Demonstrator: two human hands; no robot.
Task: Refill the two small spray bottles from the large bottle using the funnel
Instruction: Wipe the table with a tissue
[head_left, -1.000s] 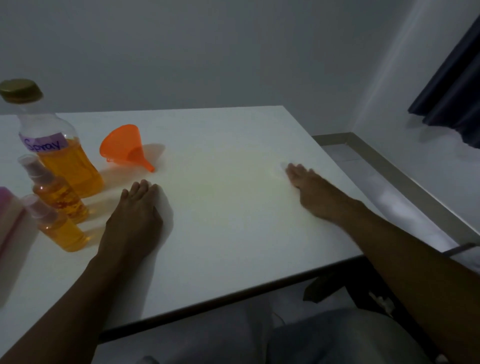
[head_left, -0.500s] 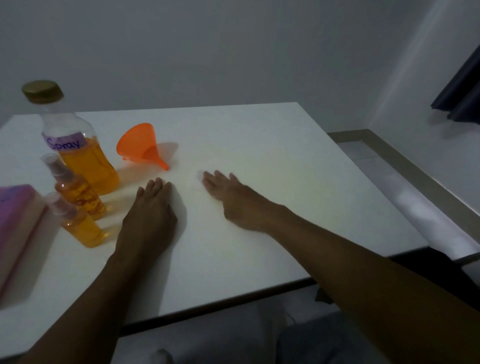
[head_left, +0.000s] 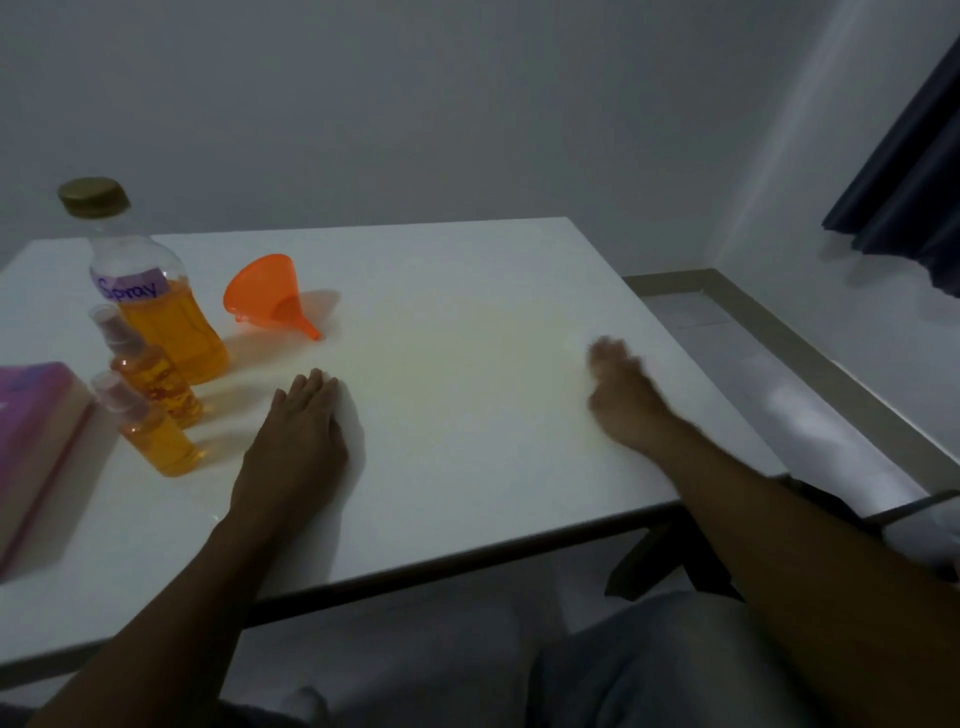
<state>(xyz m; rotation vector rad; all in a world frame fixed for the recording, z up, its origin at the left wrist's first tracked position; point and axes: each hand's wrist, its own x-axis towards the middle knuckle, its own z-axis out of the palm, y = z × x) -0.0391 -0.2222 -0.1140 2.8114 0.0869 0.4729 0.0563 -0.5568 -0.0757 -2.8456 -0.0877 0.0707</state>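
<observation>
Here the left hand (head_left: 298, 436) lies flat, fingers together, on the white worktop (head_left: 467, 395) at centre-left, holding nothing. The right hand (head_left: 621, 400) — blurred, empty, fingers loosely spread — sits at centre-right. At the left edge stand the capped large bottle (head_left: 156, 306), two small spray bottles (head_left: 156, 384) (head_left: 153, 434), and the orange funnel (head_left: 270, 293) on its side.

A white bench (head_left: 467, 415) with a dark edge stands against plain grey walls (head_left: 363, 104) in dim light, a dark curtain (head_left: 909, 197) hanging at the right above a pale floor (head_left: 831, 426) with skirting.
</observation>
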